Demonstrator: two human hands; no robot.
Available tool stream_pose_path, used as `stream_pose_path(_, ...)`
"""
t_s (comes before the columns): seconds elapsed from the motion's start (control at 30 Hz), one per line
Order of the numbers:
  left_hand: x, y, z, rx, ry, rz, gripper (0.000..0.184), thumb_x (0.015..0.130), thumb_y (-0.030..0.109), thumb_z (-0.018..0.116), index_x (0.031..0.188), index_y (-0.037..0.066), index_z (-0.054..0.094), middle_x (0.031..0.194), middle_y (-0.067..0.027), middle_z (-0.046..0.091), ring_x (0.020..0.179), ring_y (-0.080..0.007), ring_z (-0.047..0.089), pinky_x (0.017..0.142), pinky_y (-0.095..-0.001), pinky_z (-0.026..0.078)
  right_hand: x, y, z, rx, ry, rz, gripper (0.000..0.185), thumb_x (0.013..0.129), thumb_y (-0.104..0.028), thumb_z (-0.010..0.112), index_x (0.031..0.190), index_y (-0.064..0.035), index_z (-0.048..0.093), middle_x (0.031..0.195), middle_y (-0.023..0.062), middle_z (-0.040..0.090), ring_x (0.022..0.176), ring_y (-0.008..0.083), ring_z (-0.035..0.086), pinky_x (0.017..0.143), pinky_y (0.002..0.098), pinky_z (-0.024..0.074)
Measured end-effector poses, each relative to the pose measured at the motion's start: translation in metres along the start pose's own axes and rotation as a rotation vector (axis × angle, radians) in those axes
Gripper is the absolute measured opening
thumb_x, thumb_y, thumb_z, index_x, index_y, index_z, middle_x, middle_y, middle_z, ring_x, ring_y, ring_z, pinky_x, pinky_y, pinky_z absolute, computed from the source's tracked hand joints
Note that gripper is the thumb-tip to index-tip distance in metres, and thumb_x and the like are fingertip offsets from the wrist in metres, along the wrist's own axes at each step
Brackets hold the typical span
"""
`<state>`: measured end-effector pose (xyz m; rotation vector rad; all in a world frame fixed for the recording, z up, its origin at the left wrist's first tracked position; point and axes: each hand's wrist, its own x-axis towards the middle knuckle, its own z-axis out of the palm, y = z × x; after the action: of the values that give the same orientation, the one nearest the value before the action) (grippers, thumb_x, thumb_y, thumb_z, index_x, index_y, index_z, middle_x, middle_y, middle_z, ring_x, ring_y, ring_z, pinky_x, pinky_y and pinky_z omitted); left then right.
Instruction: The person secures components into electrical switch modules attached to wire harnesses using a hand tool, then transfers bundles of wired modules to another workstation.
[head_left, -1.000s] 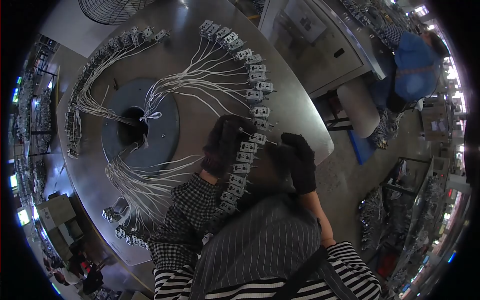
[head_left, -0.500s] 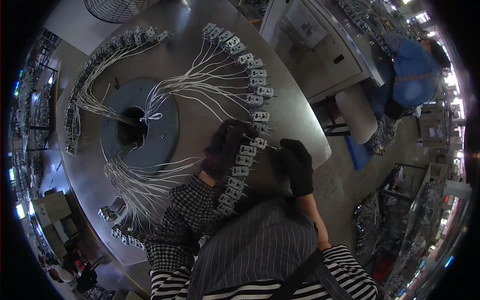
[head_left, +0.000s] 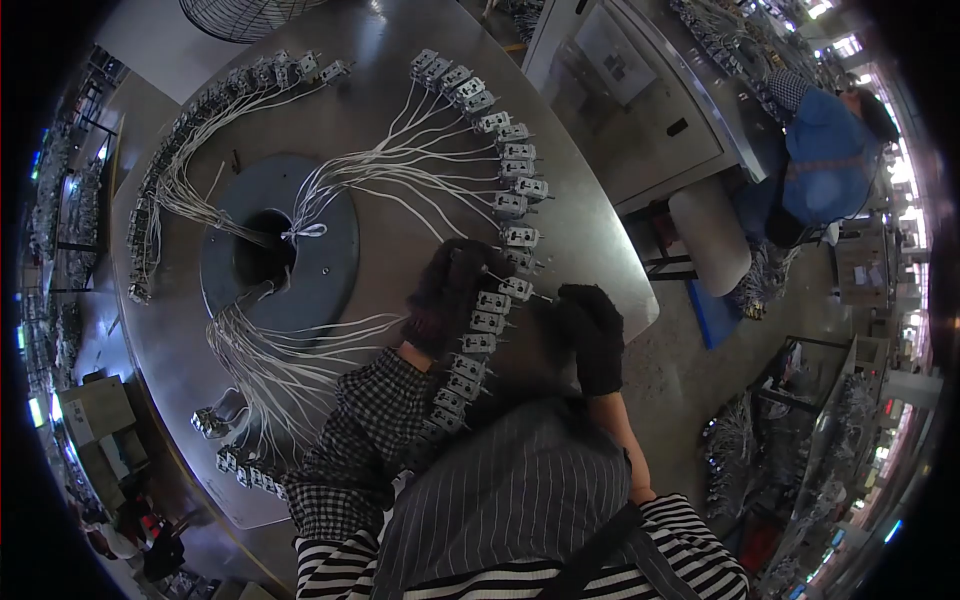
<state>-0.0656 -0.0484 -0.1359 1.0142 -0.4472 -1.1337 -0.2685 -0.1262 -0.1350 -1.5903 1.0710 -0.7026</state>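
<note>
My left hand [head_left: 452, 290], in a dark glove, is closed at the near end of a curved row of small metal motors. Its fingers hold a small motor [head_left: 517, 289] whose thin shaft points right. Just beyond that shaft tip is my right hand [head_left: 592, 335], also dark-gloved, with curled fingers; its thumb side is blurred and shadowed. Anything between those fingers is hidden. More motors [head_left: 489, 322] line up below the held one, and others [head_left: 515, 152] continue above. White wires [head_left: 400, 165] run from them to a round grey disc [head_left: 340, 225] with a central hole.
The metal table [head_left: 390, 260] carries another arc of motors [head_left: 190, 115] at left and a wire bundle [head_left: 265, 370] below the disc. A wire fan guard [head_left: 245, 15] is at the top. A person in blue [head_left: 825, 165] sits at right beside a grey cabinet [head_left: 640, 90].
The view has shifted slightly. My left hand stays at the same motor, and my right hand has moved only a little beside the shaft tip.
</note>
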Motion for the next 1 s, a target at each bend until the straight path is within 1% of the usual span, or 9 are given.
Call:
stream_pose_path(0.23, 0.003, -0.006, -0.004, 0.022, -0.016, 0.009, 0.036, 0.106, 0.040, 0.049, 0.112, 0.006, 0.056, 0.103, -0.0076, 0.067, 0.097, -0.0165, 0.064, 0.085, -0.0329, 0.053, -0.001, -0.005, 0.001, 0.100, 0.017, 0.055, 0.019, 0.088, -0.009, 0.066, 0.105, 0.0004, 0.069, 0.099, 0.0098, 0.069, 0.095, 0.0178, 0.065, 0.084, 0.0312, 0.0507)
stream_pose_path(0.53, 0.002, 0.000, -0.002, 0.070, -0.029, 0.026, 0.039, 0.107, 0.041, 0.045, 0.109, 0.005, 0.057, 0.102, -0.0084, 0.067, 0.095, -0.0166, 0.064, 0.085, -0.0322, 0.052, -0.005, 0.003, 0.002, -0.059, 0.052, -0.115, 0.019, 0.088, -0.006, 0.067, 0.106, -0.0006, 0.070, 0.098, 0.0100, 0.070, 0.090, 0.0178, 0.067, 0.079, 0.0308, 0.0524)
stream_pose_path(0.6, 0.000, 0.010, 0.001, 0.106, -0.029, 0.047, 0.039, 0.107, 0.042, 0.044, 0.108, 0.005, 0.058, 0.102, -0.0081, 0.067, 0.095, -0.0162, 0.064, 0.085, -0.0319, 0.052, -0.003, -0.003, 0.002, -0.106, 0.013, -0.129, 0.019, 0.089, -0.009, 0.067, 0.107, -0.0020, 0.070, 0.100, 0.0121, 0.071, 0.090, 0.0217, 0.069, 0.078, 0.0321, 0.0532)
stream_pose_path(0.67, -0.012, 0.024, 0.014, 0.582, 0.038, 0.316, 0.040, 0.108, 0.042, 0.043, 0.106, 0.006, 0.059, 0.101, -0.0065, 0.068, 0.093, -0.0155, 0.063, 0.083, -0.0308, 0.052, 0.004, 0.001, -0.010, -0.257, -0.123, -0.187, 0.020, 0.089, -0.012, 0.068, 0.107, -0.0027, 0.070, 0.099, 0.0132, 0.070, 0.090, 0.0242, 0.069, 0.078, 0.0337, 0.0535)
stream_pose_path(0.7, -0.009, 0.014, 0.010, 0.566, 0.080, 0.474, 0.035, 0.108, 0.038, 0.044, 0.106, 0.007, 0.061, 0.098, -0.0070, 0.069, 0.088, -0.0157, 0.065, 0.081, -0.0305, 0.052, 0.011, 0.003, -0.017, -0.422, -0.246, -0.220, 0.020, 0.090, -0.014, 0.069, 0.107, -0.0034, 0.069, 0.099, 0.0144, 0.070, 0.089, 0.0267, 0.070, 0.077, 0.0353, 0.0538)
stream_pose_path(0.73, -0.013, 0.035, 0.011, 0.569, 0.099, 0.510, 0.035, 0.108, 0.038, 0.044, 0.106, 0.007, 0.061, 0.098, -0.0070, 0.069, 0.088, -0.0157, 0.065, 0.081, -0.0305, 0.052, 0.021, 0.004, -0.026, -0.420, -0.255, -0.259, 0.020, 0.090, -0.014, 0.069, 0.107, -0.0034, 0.069, 0.099, 0.0144, 0.070, 0.089, 0.0267, 0.070, 0.077, 0.0353, 0.0538)
stream_pose_path(0.8, -0.036, 0.089, 0.010, 0.752, -0.002, 0.299, 0.024, 0.105, 0.028, 0.052, 0.108, 0.006, 0.062, 0.096, -0.0095, 0.070, 0.083, -0.0211, 0.068, 0.081, -0.0338, 0.053, 0.045, -0.002, -0.042, -0.593, -0.081, -0.285, 0.025, 0.088, -0.019, 0.071, 0.109, -0.0050, 0.066, 0.095, 0.0149, 0.068, 0.086, 0.0309, 0.068, 0.074, 0.0392, 0.0536)
stream_pose_path(0.87, -0.062, 0.136, -0.008, 1.126, -0.010, 0.543, 0.015, 0.098, 0.017, 0.060, 0.108, 0.006, 0.064, 0.097, -0.0124, 0.069, 0.083, -0.0292, 0.069, 0.084, -0.0391, 0.053, 0.070, -0.045, -0.032, -0.445, -0.054, -0.272, 0.030, 0.082, -0.018, 0.078, 0.103, -0.0023, 0.064, 0.094, 0.0140, 0.068, 0.083, 0.0294, 0.067, 0.074, 0.0374, 0.0528)
stream_pose_path(1.0, -0.102, 0.194, -0.090, 1.525, 0.038, 0.746, 0.012, 0.093, 0.012, 0.064, 0.103, 0.007, 0.067, 0.101, -0.0129, 0.070, 0.094, -0.0332, 0.068, 0.086, -0.0437, 0.053, 0.118, -0.141, 0.065, -0.423, -0.101, -0.916, 0.052, 0.075, -0.030, 0.085, 0.112, -0.0044, 0.060, 0.094, 0.0132, 0.067, 0.084, 0.0307, 0.067, 0.075, 0.0395, 0.0533)
